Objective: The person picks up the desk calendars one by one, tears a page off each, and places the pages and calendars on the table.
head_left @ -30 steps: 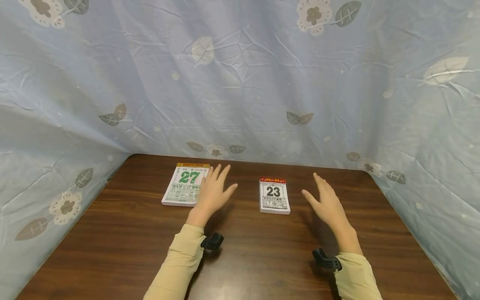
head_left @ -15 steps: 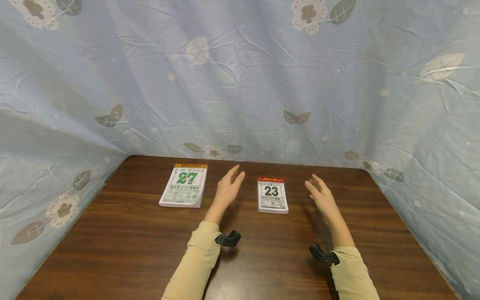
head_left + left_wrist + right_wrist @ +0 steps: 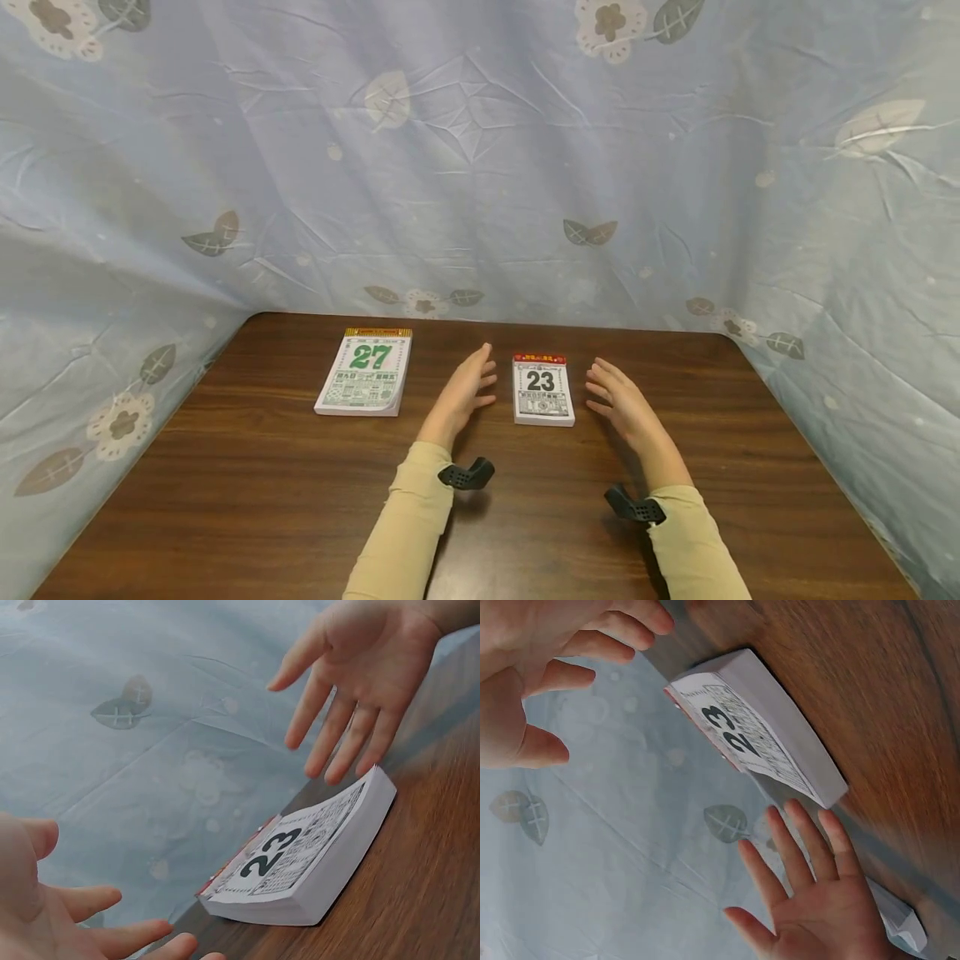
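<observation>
A small tear-off calendar (image 3: 543, 392) with a red top strip and a black 23 lies flat on the table between the two hands. My left hand (image 3: 461, 396) hovers to its left, fingers spread and palm turned toward the calendar block; in the left wrist view those fingers (image 3: 124, 937) hold nothing. On the other side, my right hand (image 3: 626, 408) faces it with fingers apart, touching nothing. Farther left lies a larger tear-off calendar (image 3: 366, 373) with a yellow and red strip and a green 27, its lower right corner slightly curled.
The brown wooden table (image 3: 262, 483) ends at the back against a pale blue curtain (image 3: 465, 192) with flowers and leaves, which also hangs along both sides. Black curved camera mounts (image 3: 467, 474) sit at the wrists, below beige sleeves.
The left hand has left the larger calendar and moved right to beside the smaller one. The right hand has shifted left toward it. Both palms have turned inward.
</observation>
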Demonstrator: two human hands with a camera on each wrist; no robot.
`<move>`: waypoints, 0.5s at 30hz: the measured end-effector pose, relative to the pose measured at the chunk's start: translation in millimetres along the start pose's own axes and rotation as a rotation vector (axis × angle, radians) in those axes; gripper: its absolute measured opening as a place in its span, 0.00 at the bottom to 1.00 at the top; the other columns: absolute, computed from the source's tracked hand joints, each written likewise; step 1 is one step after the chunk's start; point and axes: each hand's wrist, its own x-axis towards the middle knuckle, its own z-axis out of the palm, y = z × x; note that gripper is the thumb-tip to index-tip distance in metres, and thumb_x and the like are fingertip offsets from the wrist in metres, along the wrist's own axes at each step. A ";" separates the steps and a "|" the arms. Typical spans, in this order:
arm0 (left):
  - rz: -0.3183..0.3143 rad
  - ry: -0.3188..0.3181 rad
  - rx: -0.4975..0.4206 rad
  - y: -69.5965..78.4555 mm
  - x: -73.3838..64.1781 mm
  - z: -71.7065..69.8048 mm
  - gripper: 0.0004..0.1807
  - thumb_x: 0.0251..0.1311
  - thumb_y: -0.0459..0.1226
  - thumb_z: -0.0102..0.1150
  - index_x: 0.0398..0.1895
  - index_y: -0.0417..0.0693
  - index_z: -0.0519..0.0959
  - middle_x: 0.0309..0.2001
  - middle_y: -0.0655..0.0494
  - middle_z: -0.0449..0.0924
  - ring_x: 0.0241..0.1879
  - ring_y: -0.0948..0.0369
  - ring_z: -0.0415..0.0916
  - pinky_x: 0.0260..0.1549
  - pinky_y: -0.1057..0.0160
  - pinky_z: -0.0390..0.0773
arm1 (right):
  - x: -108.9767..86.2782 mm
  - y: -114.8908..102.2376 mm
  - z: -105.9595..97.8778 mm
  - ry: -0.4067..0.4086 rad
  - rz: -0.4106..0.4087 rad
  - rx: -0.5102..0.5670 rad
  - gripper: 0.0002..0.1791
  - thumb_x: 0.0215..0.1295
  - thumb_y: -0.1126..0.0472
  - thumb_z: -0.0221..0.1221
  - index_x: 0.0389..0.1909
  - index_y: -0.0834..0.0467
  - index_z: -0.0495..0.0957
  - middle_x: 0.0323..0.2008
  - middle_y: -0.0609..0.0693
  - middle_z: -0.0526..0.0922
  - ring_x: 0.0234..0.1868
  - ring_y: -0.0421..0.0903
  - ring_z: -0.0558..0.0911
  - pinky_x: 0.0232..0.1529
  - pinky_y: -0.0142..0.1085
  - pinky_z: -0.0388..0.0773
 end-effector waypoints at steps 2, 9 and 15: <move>-0.028 -0.018 -0.031 -0.5 0.1 2.5 0.39 0.70 0.63 0.37 0.77 0.53 0.52 0.75 0.40 0.53 0.72 0.42 0.57 0.64 0.41 0.66 | 1.4 1.1 2.2 -0.013 0.007 0.013 0.40 0.77 0.46 0.43 0.77 0.58 0.36 0.77 0.64 0.44 0.76 0.61 0.49 0.73 0.57 0.53; -0.092 -0.060 -0.061 -3.8 1.4 11.4 0.39 0.70 0.62 0.37 0.77 0.52 0.52 0.75 0.39 0.52 0.73 0.43 0.55 0.65 0.41 0.65 | 4.4 5.8 9.1 -0.042 0.045 0.019 0.42 0.75 0.43 0.45 0.78 0.57 0.37 0.77 0.63 0.45 0.76 0.60 0.50 0.73 0.56 0.54; -0.113 -0.058 -0.081 -5.4 3.2 16.2 0.39 0.70 0.62 0.38 0.76 0.50 0.54 0.75 0.37 0.52 0.73 0.43 0.55 0.65 0.43 0.66 | 6.0 5.9 15.0 -0.045 0.060 0.015 0.41 0.76 0.43 0.45 0.78 0.57 0.37 0.76 0.64 0.45 0.76 0.60 0.50 0.73 0.56 0.53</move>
